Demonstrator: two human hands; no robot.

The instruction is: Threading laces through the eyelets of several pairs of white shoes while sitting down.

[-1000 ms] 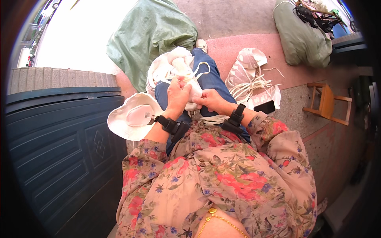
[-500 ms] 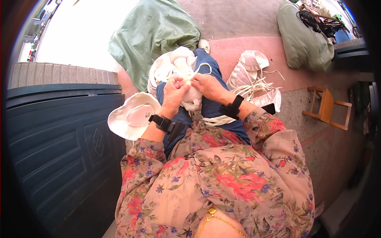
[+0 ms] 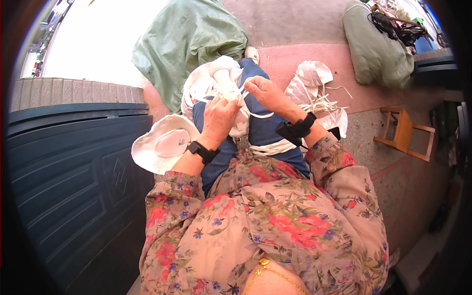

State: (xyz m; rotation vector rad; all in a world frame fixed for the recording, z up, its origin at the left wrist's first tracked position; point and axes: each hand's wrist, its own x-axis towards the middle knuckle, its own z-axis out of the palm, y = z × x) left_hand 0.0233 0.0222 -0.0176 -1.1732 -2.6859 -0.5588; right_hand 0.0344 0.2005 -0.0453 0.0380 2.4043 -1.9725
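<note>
Fingers (image 3: 252, 84) closed, the right hand (image 3: 269, 94) pinches a white lace (image 3: 261, 116); the left hand (image 3: 220, 118) curls over a pale shoe (image 3: 241, 125), hold unclear.

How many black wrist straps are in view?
2: one black band-shaped strap on the wrist of the left hand, another on that of the right hand; more may be hidden.

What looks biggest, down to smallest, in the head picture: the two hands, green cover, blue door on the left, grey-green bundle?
1. Blue door
2. Green cover
3. Grey-green bundle
4. Left hand and right hand: too alike to rank.
</note>
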